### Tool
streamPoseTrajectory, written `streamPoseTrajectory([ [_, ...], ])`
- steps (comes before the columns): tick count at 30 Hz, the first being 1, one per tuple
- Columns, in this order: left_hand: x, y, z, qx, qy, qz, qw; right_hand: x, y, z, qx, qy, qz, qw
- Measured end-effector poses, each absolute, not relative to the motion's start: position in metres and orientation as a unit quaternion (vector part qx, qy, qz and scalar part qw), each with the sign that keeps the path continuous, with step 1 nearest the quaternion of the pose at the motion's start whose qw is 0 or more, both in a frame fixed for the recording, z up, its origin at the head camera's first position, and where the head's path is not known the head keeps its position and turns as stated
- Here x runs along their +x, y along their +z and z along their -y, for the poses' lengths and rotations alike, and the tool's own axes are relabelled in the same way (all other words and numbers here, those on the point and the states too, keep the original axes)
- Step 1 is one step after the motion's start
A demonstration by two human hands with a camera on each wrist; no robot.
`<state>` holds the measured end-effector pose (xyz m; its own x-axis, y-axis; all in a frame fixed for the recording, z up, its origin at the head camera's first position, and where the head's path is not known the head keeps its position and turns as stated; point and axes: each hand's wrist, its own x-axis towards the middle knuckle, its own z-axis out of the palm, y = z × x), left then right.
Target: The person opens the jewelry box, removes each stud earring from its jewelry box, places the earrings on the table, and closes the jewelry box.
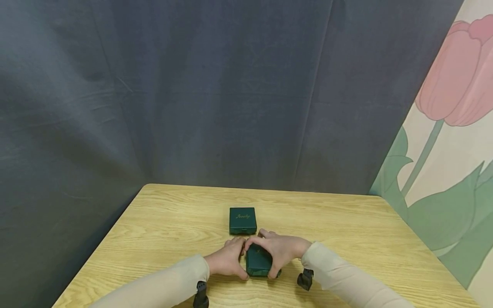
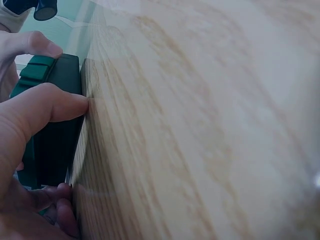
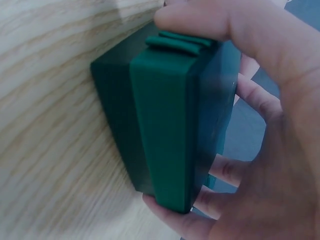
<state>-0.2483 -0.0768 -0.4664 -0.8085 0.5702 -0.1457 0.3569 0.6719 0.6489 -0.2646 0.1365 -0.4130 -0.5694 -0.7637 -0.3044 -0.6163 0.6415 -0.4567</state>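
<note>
Green box [image 1: 258, 259] between both hands [image 1: 228, 259] [image 1: 285, 250]

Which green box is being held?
The nearer green box, with the left grip and right grip around it. The farther green box sits behind, outside both grips, its gold lettering uncovered.

A yellowish wood-grain table [image 1: 327, 222] with rounded far corners carries a dark green box [image 1: 257, 262]. At eleven o'clock from it lies a second box [image 1: 242, 221], gold lettering on its lid
</note>
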Motion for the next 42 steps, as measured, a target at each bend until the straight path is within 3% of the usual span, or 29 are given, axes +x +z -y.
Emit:
streamPoseTrajectory([
  [23,-0.247,-0.465,0.078,0.253,0.324,-0.894,0.177,-0.268,-0.401,-0.152,-0.396,-0.251,-0.849,0.244],
  [32,-0.246,-0.466,0.076,0.254,0.326,-0.895,0.166,-0.286,-0.379,-0.187,-0.385,-0.347,-0.845,0.13],
  [42,-0.244,-0.465,0.076,0.25,0.337,-0.891,0.174,-0.315,-0.38,-0.238,-0.257,-0.369,-0.893,-0.028],
])
